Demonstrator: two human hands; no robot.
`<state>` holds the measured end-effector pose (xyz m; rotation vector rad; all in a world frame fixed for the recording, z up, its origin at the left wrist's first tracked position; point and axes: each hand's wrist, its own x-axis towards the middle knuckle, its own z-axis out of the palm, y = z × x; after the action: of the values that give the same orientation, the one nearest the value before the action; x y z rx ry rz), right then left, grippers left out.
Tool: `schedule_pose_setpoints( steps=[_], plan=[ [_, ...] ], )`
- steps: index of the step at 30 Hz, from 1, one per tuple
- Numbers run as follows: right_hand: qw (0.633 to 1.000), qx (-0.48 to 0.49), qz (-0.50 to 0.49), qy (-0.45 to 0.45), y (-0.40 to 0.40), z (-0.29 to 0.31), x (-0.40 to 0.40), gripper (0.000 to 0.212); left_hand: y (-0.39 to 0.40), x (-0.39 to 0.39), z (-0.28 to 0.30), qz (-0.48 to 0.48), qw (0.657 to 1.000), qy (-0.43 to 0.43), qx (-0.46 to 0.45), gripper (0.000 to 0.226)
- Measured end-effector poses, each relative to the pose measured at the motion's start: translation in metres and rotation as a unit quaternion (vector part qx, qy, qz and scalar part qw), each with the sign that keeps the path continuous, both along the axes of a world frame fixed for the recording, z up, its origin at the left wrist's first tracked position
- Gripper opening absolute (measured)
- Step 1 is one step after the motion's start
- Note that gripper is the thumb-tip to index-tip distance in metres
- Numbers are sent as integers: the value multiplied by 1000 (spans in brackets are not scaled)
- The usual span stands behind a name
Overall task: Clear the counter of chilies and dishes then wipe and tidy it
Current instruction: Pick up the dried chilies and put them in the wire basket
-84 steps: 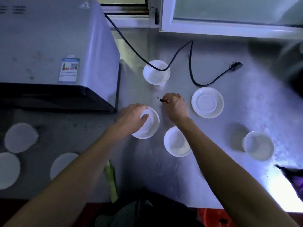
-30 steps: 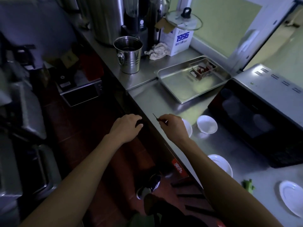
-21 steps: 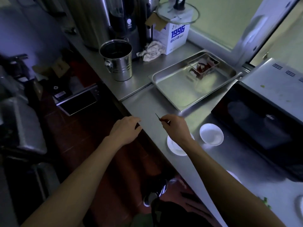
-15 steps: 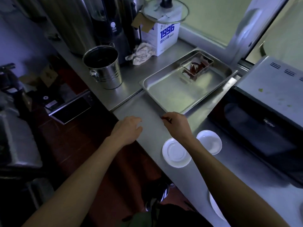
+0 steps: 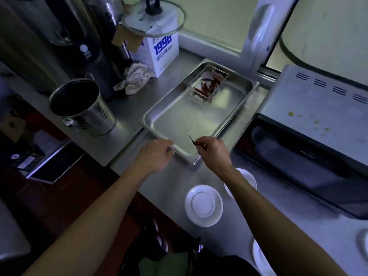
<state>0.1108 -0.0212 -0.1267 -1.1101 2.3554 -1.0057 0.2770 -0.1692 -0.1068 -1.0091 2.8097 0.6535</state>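
My right hand pinches a small dark chili by its body, stem pointing up-left, over the near corner of a steel tray. At the tray's far end stands a small clear box holding several red chilies. My left hand hovers with relaxed fingers at the tray's near left edge and holds nothing. A white saucer lies on the steel counter below my right forearm. A second white dish is partly hidden behind that forearm.
A dark oven fills the counter's right side. A steel bucket, a crumpled cloth, a white carton topped by a glass lid, and tall urns stand at the left rear. More white dishes sit at the lower right.
I turned left from the dishes to the tray. My right hand carried the chili forward until it hung over the tray's near corner, and my left hand followed to the tray's edge.
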Motion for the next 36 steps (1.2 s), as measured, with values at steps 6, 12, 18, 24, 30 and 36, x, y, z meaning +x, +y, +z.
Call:
schedule_pose_setpoints(
  steps=[6,12,18,24,30,36],
  plan=[
    [999,-3,-48,8,-30,-6,-23,23,-44,-41,-10,-47,998,6,37,41],
    [995,-3,-92,30,-83,-10,-39,20,-109,-78,-14,-107,993,-14,38,41],
    [990,21,-136,35,-136,-11,-56,17,-173,-115,-19,-169,985,-12,37,42],
    [983,31,-175,38,-174,-12,-72,18,-208,-152,-21,-226,973,10,41,42],
    [975,22,-215,39,-195,-10,-101,21,-230,-190,-18,-247,968,25,41,42],
    [972,21,-230,41,-212,-8,-133,21,-253,-227,-16,-267,963,33,32,42]
  ],
)
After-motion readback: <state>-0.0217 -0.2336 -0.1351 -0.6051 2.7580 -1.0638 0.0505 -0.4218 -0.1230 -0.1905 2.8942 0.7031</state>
